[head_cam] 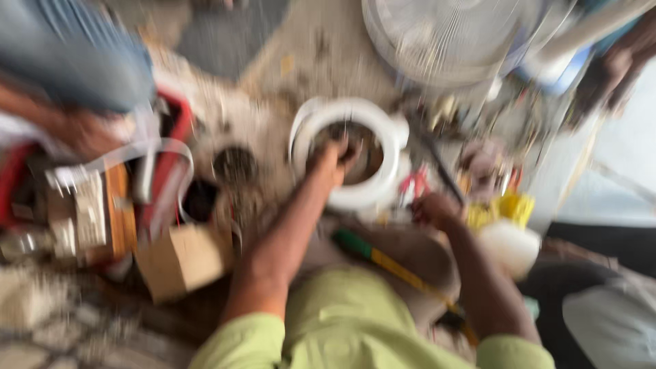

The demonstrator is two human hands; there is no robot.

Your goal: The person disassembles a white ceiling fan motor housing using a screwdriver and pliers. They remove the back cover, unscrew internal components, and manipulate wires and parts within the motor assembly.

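White round housing (355, 195) sits at the centre of the floor, and we see our left hand (333, 160) reaching into its opening, grip blurred beyond telling. Our right hand (434, 208) rests curled just right of it, near a green-and-yellow screwdriver (383, 260); we cannot tell whether it holds anything.

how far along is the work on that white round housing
Done: the white round housing lies open on the floor, its dark inside exposed. In hand: the left hand reaches into it, while the right hand sits beside its rim near the red-handled tool. Left: the fan guard lies apart behind it. The picture is too blurred to judge more.
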